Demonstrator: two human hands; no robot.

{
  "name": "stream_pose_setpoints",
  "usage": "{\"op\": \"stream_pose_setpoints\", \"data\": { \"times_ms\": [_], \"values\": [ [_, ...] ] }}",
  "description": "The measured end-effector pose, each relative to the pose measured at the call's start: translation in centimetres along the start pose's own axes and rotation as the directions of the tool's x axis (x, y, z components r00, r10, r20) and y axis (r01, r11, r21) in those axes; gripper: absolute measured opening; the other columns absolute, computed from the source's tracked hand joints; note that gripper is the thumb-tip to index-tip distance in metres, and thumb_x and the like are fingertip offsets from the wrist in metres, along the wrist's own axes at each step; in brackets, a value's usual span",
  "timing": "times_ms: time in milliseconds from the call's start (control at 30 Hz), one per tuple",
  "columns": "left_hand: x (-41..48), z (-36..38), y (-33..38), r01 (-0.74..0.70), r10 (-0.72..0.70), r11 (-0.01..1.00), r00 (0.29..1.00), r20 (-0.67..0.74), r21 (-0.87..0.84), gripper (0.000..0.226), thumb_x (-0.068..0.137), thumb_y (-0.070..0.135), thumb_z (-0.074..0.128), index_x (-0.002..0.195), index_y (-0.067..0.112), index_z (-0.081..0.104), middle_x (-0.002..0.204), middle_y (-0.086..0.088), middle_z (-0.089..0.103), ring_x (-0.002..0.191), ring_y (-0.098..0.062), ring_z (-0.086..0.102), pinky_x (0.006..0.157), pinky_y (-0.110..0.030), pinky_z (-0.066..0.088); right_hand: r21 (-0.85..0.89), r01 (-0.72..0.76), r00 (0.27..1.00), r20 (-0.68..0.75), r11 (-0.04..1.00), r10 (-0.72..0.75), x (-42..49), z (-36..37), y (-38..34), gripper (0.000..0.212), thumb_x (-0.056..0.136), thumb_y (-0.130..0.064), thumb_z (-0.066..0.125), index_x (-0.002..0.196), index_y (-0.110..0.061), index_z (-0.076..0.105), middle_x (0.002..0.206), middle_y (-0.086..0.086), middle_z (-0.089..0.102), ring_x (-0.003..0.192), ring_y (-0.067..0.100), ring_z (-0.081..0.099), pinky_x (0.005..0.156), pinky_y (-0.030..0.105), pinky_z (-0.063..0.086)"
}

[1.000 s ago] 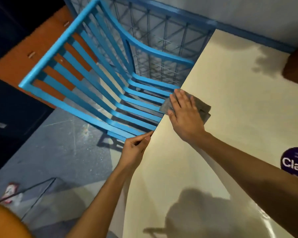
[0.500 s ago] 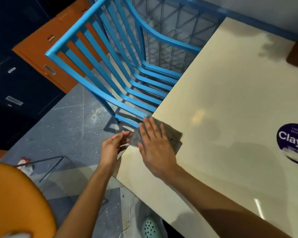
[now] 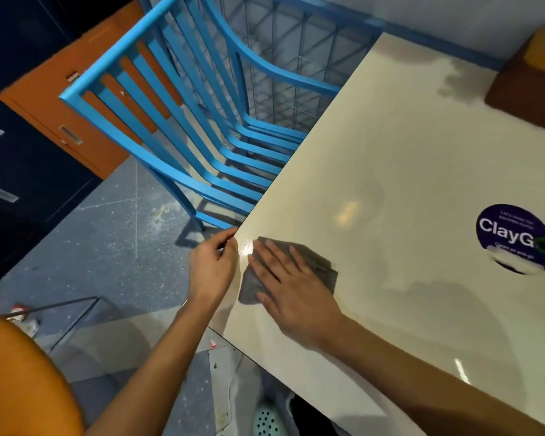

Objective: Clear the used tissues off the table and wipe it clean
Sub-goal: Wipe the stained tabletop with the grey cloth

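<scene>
The grey cloth (image 3: 320, 264) lies on the cream table (image 3: 375, 171) close to its near-left edge, pressed flat under the right hand (image 3: 293, 291), whose fingers are straight and spread on top of it. Just beside it the left hand (image 3: 211, 269) sits against the table's edge with fingers curled, and I cannot tell whether it holds anything. A blue slatted chair (image 3: 183, 121) stands tight against the table's left side. A round purple sticker (image 3: 515, 237) lies well to the right of the cloth, a brown box (image 3: 529, 86) sits at the far corner, and an orange cabinet (image 3: 54, 99) stands behind the chair.
</scene>
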State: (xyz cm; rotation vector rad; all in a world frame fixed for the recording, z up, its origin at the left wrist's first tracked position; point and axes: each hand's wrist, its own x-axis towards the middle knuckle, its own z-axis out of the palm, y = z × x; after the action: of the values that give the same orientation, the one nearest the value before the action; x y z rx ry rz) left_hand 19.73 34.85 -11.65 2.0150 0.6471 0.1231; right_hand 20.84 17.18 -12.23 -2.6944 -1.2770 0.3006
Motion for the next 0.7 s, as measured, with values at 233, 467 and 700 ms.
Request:
{"op": "stream_pose_setpoints", "data": {
  "times_ms": [233,467,700],
  "values": [
    [3.5,3.2,4.0,-0.097,0.094,0.994,0.993,0.071,0.042,0.033,0.102,0.015,0.047,0.131,0.021,0.061,0.114,0.02,0.057,0.09,0.023,0.051,0.073,0.008,0.034,0.006,-0.158,0.986,-0.061,0.987,0.158,4.1,-3.1,11.1,0.058,0.103,-0.041,0.025,0.156,-0.02,0.013,0.165,-0.001,0.0,0.151,0.015,-0.005,0.123,0.042,0.003],
    [9.1,8.8,7.9,-0.213,0.196,0.966,0.973,0.119,0.146,0.032,0.103,0.019,0.042,0.131,0.022,0.057,0.12,0.016,0.059,0.105,-0.003,0.054,0.097,-0.025,0.047,0.024,-0.293,0.944,-0.155,0.956,0.293,9.9,-6.5,24.4,0.054,0.105,-0.035,0.029,0.155,-0.017,0.019,0.164,0.0,0.009,0.15,0.016,0.004,0.121,0.037,0.001],
    [14.4,17.3,12.5,-0.343,0.292,0.846,0.938,0.184,0.407,0.049,0.104,0.029,0.037,0.152,0.022,0.03,0.162,0.001,0.02,0.148,-0.019,0.017,0.12,-0.045,0.012,-0.021,-0.389,0.911,-0.156,0.921,0.381,13.7,-8.1,29.5,0.056,0.105,-0.039,0.021,0.156,-0.017,0.012,0.164,0.004,0.004,0.151,0.02,0.0,0.123,0.043,0.004]
  ]
}}
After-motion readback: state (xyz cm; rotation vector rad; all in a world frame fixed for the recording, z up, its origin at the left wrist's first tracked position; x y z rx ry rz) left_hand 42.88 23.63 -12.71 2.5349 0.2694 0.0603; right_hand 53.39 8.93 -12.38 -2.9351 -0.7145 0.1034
